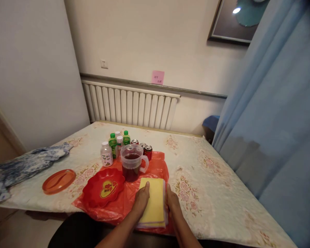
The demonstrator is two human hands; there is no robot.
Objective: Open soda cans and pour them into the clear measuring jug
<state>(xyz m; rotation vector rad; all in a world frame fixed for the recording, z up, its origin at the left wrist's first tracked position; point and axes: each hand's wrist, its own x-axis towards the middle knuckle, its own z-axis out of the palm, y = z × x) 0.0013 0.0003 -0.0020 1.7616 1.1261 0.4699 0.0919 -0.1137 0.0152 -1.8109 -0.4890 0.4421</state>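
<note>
Lying well left of the fingers, a crumpled blue-and-white patterned cloth [23,165] sprawls over the table with a floral covering [222,193], and a flat orange oval plastic lid [59,181] sits just to its right. Nearer the fingers, a glossy red scalloped plastic dish with a yellow centre [103,187] rests on a crinkled red plastic bag [157,165], just left of the left hand. Beyond the fingertips stands a clear plastic pitcher of dark liquid [131,165]. Behind it are a cluster of small bottles with green and white caps [113,144] and a few red drink cans [147,151]. The left hand [142,199] lies on top of a stack of pale yellow square sheets [156,203], fingers stretched flat and together on its left part, gripping nothing. The stack rests on the bag at the near table edge, between the two hands. The right hand [172,203] is set against the stack's right edge, fingers touching its side; whether they curl under it cannot be told.
</note>
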